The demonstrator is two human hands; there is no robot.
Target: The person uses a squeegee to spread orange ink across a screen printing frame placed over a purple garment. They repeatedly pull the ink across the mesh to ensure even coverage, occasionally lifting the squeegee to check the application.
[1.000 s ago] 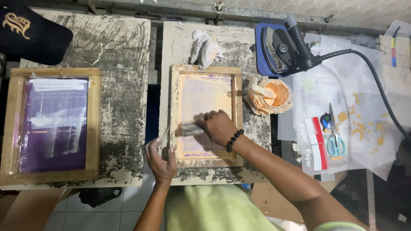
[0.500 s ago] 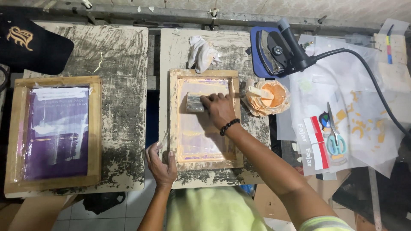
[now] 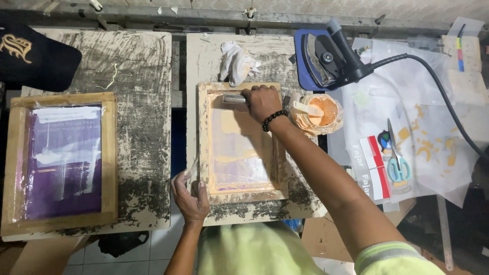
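Note:
A wooden printing screen frame [image 3: 204, 147] with pale orange ink on its mesh lies on the middle board. My right hand [image 3: 262, 102], with a black bead bracelet at the wrist, grips a squeegee [image 3: 234, 99] at the far end of the screen. My left hand [image 3: 189, 196] presses on the frame's near left corner, thumb on the wood.
A second wooden frame with a purple screen [image 3: 63, 160] lies on the left board. A white rag [image 3: 237, 63] sits beyond the middle frame. An orange ink tub [image 3: 318, 113], an iron [image 3: 326, 56] with its cable, scissors [image 3: 397, 163] and paper sheets are at right. A black cap [image 3: 35, 56] is top left.
My right hand has pushed the squeegee from the near part of the screen up to its far end. My left hand stayed at the frame's corner.

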